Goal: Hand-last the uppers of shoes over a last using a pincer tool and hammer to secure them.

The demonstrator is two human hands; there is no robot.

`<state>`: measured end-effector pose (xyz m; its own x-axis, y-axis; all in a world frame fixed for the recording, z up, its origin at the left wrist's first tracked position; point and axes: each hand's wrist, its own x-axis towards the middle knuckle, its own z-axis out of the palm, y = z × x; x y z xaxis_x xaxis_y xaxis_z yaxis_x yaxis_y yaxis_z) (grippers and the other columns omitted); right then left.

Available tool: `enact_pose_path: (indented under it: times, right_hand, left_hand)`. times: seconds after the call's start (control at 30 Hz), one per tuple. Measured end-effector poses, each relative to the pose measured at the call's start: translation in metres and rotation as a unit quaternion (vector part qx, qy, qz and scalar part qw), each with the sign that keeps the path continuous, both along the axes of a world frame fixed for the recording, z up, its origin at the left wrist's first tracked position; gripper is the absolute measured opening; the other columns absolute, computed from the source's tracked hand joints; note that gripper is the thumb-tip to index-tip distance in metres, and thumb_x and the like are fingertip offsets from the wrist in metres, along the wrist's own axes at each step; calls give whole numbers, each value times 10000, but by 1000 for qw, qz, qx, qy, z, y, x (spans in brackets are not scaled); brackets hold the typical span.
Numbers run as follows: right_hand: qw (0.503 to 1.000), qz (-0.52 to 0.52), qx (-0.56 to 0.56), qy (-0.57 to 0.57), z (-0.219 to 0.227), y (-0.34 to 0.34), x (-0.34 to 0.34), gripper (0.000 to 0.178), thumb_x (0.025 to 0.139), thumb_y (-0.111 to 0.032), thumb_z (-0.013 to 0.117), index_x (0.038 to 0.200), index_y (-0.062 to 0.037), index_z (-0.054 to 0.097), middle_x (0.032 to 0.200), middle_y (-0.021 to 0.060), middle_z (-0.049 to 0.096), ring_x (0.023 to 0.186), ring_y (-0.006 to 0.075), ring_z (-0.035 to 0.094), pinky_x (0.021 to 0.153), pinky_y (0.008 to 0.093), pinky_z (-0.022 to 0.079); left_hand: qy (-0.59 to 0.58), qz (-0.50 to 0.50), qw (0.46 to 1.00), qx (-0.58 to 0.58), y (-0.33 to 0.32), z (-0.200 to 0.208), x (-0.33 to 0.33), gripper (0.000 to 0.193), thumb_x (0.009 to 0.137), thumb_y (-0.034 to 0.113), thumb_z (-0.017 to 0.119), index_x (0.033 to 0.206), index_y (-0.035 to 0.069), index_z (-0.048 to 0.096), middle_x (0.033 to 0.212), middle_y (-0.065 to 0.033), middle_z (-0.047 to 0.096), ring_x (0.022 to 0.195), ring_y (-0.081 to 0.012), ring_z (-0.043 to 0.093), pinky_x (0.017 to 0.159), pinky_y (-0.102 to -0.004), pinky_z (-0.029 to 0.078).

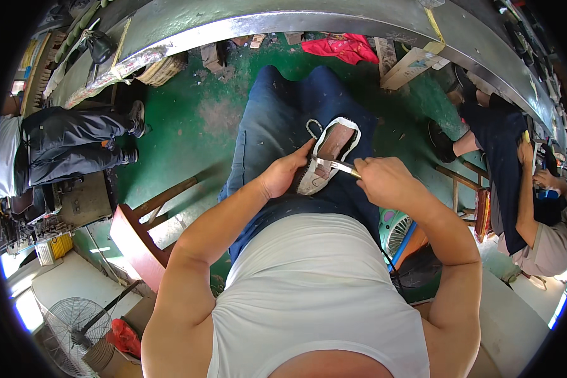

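Note:
A shoe (pixel 317 179) lies sole up over my lap, its light grey upper with a white rim around a brown insole board (pixel 337 140). A thin loop of cord or strap stands out from its far left side. My left hand (pixel 284 172) is wrapped round the shoe's left side near the toe end. In my right hand (pixel 385 178) is a slim silver metal tool (pixel 341 166), probably lasting pincers, closed in my fist. The tool's tip reaches across the shoe's near end, at the insole board's edge. My fingers hide the tool's handles.
A metal-edged workbench (pixel 246 25) curves across the far side. Beneath it are a red cloth (pixel 343 48) and a wooden board (pixel 409 68). Co-workers sit at the left (pixel 69 145) and right (pixel 494 157). A wooden stool (pixel 146 230), a green fan (pixel 395 230) and a wire-guarded fan (pixel 75 334) stand nearby.

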<state>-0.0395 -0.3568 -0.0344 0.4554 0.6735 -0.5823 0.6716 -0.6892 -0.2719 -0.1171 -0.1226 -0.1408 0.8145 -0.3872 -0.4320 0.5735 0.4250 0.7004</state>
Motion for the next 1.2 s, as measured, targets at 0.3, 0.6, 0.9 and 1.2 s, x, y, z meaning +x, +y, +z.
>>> enact_pose_path:
  times: [0.3, 0.6, 0.9, 1.2]
  right_hand:
    - [965, -132, 224, 41, -60, -7, -38, 387, 886, -166, 630, 1212, 29, 555, 1033, 227, 655, 950, 385, 647, 812, 452, 518]
    - [973, -135, 179, -59, -52, -29, -28, 430, 895, -126, 618, 1283, 28, 517, 1116, 225, 619, 1019, 385, 630, 869, 442, 518]
    - [970, -181, 162, 33, -70, -50, -18, 236, 895, -124, 610, 1085, 12, 578, 953, 205, 633, 900, 383, 644, 777, 448, 521]
    - [907, -327, 264, 24, -70, -24, -15, 335, 990, -313, 524, 1045, 12, 582, 937, 270, 646, 900, 445, 626, 782, 497, 485]
  left_hand:
    - [16, 156, 917, 367, -25, -57, 9, 572, 1069, 434, 308, 1308, 4, 600, 1147, -229, 685, 1118, -320, 641, 975, -377, 466]
    - [-283, 100, 797, 524, -21, -43, 7, 431, 1040, 270, 415, 1305, -34, 568, 1213, -285, 627, 1018, -437, 651, 900, -432, 531]
    - [-336, -204, 713, 581, -8, -12, 16, 608, 1003, 266, 490, 1555, 301, 237, 1528, -277, 313, 960, -478, 658, 842, -480, 572]
    - [-318, -372, 650, 582, -15, 42, 40, 620, 1022, 345, 468, 1571, 257, 195, 1508, -333, 316, 1006, -475, 657, 890, -453, 553]
